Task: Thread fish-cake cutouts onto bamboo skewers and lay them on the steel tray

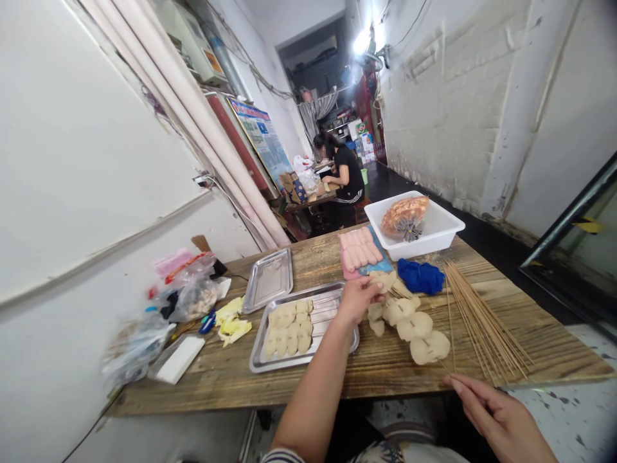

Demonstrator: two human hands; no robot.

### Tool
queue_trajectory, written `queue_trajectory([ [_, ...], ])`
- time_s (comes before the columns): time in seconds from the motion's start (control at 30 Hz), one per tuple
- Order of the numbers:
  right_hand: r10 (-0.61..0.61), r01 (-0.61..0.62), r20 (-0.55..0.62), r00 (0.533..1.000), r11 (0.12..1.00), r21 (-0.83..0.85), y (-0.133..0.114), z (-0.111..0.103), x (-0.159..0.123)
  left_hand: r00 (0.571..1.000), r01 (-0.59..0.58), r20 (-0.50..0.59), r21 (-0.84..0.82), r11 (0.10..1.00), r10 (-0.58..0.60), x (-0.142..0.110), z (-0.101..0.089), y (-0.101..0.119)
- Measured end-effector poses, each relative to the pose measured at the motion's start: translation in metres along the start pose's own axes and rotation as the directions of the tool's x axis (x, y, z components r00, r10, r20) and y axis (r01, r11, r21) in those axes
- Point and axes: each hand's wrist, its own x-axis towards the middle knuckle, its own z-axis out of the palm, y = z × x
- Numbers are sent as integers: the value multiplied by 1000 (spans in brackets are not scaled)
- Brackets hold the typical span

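Observation:
My left hand [361, 299] reaches over the middle of the table, its fingers closed on a flat beige slice [384, 280] at the far end of a pile. More round beige slices [415, 326] lie in an overlapping row toward me. At the front edge my right hand [496, 411] pinches the end of a thin bamboo skewer, mostly hidden by fingers and slices. Beside it a loose bundle of bamboo skewers [482, 321] fans out. Left of my forearm, a metal tray [258, 360] holds skewered beige pieces [289, 329] in two rows.
Behind lie pink sausage-like pieces [360, 249], a blue cloth-like bundle [421, 276] and a white tub [443, 225] with a bagged orange-brown item. Another metal tray [268, 281], yellow wrappers [234, 319] and plastic bags [132, 347] are leftward. A person [348, 167] sits farther back.

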Motion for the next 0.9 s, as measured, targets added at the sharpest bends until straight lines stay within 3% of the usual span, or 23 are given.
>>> queue_trajectory([
  [0.4, 6, -6, -12, 1000, 1000, 27, -4, 1, 2, 998, -55, 24, 70, 996, 53, 0, 3, -3],
  [0.9, -20, 20, -26, 999, 999, 28, 2, 6, 6, 1000, 24, -7, -1, 1000, -24, -5, 6, 0],
])
